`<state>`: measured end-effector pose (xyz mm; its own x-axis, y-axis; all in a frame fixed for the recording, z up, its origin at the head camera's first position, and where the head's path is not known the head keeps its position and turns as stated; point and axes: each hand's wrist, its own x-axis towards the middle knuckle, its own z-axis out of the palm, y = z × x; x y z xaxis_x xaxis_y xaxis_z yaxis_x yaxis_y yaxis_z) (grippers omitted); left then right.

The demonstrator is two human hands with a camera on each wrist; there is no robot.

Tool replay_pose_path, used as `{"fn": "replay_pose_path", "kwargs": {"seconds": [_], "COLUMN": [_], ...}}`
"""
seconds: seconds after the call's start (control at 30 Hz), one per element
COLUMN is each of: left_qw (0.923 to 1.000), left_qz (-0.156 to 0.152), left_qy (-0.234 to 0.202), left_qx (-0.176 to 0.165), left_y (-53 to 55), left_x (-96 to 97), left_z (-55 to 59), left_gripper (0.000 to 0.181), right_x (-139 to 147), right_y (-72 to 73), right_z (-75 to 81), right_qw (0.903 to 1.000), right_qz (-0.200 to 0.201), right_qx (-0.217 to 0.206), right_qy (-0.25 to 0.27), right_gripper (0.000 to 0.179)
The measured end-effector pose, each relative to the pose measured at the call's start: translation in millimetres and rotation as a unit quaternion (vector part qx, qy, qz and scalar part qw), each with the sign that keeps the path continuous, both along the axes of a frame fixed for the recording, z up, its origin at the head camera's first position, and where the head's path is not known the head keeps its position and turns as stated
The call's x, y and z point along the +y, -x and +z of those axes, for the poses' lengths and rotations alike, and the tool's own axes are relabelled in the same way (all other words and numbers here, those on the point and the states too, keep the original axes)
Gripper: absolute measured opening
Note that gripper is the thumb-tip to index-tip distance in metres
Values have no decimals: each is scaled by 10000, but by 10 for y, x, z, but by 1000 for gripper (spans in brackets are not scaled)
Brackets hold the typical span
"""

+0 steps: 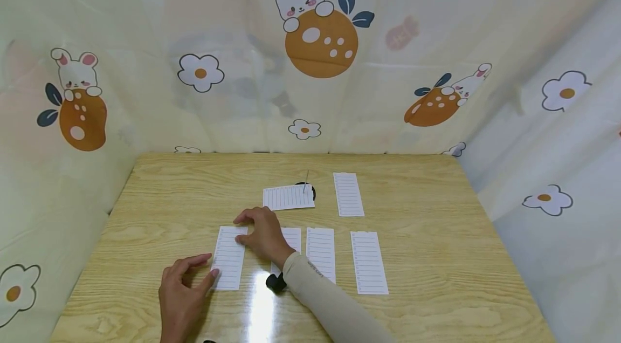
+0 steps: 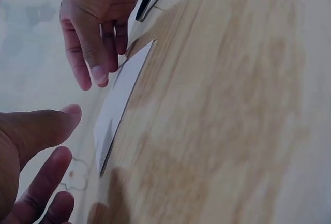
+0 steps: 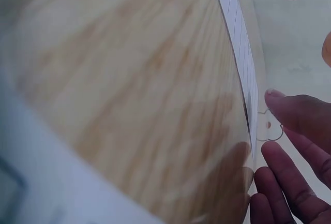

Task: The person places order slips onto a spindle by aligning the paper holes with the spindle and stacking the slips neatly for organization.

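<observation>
- Now, the left-most white, rectangular paper card with printed ruled lines (image 1: 229,258) lies on the pale wood-grain desk (image 1: 427,246), between the two hands.
- The left hand (image 1: 181,289) has its grip loosely spread, thumb apart from fingers, by the card's left edge; it has hold of nothing.
- The right hand (image 1: 264,238) has a similarly parted grip by the upper right edge and appears to hold nothing.
- Thin paper so flat could slide or crease if fingertips press down rather than get beneath an edge.
- Unequal pulls from both sides might twist or tear it.
- The beige sleeve (image 1: 339,300) passes over a partly covered ruled card (image 1: 292,238); a low forearm could drag that out of place.
- Farther back, the thin upright rod (image 1: 306,178) beside the sideways ruled card (image 1: 286,198) could prick a careless finger.
</observation>
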<state>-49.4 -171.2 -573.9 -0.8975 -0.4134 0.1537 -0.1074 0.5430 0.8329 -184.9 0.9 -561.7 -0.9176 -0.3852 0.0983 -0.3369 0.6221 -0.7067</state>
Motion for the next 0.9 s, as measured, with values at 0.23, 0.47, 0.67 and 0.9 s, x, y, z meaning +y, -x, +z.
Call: {"fn": "replay_pose_path", "kwargs": {"seconds": [0.23, 0.47, 0.67, 0.9], "left_qw": [9999, 9986, 9969, 9962], "left_qz": [-13, -97, -174, -220], "left_qy": [157, 516, 765, 838], "left_qx": [41, 19, 81, 92], "left_y": [-4, 26, 45, 46], "left_x": [4, 18, 26, 22], "left_z": [-53, -58, -70, -65], "left_gripper": [41, 41, 41, 41], "right_x": [-18, -23, -25, -29], "right_y": [14, 20, 22, 30], "right_z": [-22, -30, -19, -27], "right_qw": [9997, 9992, 9992, 9985], "right_qz": [43, 140, 282, 530], "right_qx": [114, 128, 136, 35], "right_qy": [-190, -351, -243, 146], "right_gripper": [36, 34, 31, 31]}}
